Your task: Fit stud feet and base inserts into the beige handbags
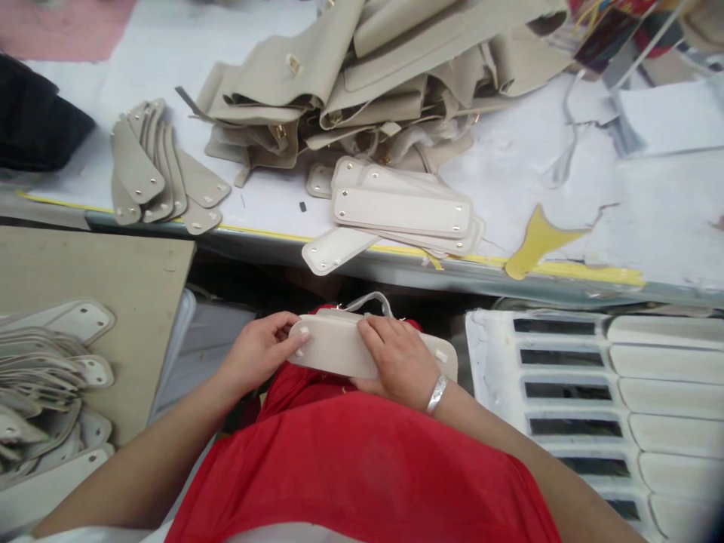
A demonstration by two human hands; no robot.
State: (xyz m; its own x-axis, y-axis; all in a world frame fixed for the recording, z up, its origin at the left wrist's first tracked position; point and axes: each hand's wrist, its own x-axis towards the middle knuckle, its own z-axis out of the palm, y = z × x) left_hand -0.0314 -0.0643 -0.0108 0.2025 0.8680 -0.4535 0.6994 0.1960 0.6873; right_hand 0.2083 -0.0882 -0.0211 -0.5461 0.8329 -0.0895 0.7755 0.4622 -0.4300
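A long beige leather panel with rounded ends lies across my lap, over the red apron. My left hand pinches its left end, thumb on top beside small white tabs. My right hand wraps over the panel right of its middle, fingers on the far edge and thumb at the near edge. Behind the panel rises a pale loop, partly hidden. On the table edge ahead lies a stack of similar light panels with metal studs at their corners.
Beige bag bodies are heaped on the white table. Curved studded pieces lie left of them, and a yellow scrap right. More pieces cover a board at left. A slotted white rack with pale panels stands right.
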